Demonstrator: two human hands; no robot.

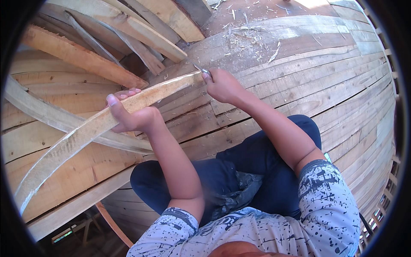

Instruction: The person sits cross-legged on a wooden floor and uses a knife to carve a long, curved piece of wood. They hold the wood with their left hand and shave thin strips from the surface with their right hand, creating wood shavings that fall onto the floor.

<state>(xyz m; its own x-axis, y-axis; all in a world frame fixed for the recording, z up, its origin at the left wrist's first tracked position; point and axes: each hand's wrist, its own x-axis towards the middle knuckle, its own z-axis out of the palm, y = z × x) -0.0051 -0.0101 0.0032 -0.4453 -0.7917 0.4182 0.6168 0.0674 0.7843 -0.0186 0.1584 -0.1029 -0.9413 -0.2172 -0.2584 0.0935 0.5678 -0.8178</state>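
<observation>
A long, pale wooden strip [85,126] runs from the lower left up to a narrow end by my right hand. My left hand [136,120] is closed round its middle, the thumb on the near side and the fingertips showing at the far edge. In my right fist [223,85] is a small knife [206,71]; its thin blade points up and left, right at the strip's narrow end. Most of the knife's handle is hidden in the fist. Whether the blade touches the wood, I cannot tell.
Thick boards and offcuts [85,55] are piled at the upper left. Another pale curved strip [47,109] passes below the held one. Wood shavings [252,40] litter the plank floor [295,85] ahead. My bent legs [274,150] are close under my arms. A dark opening [94,227] shows at the lower left.
</observation>
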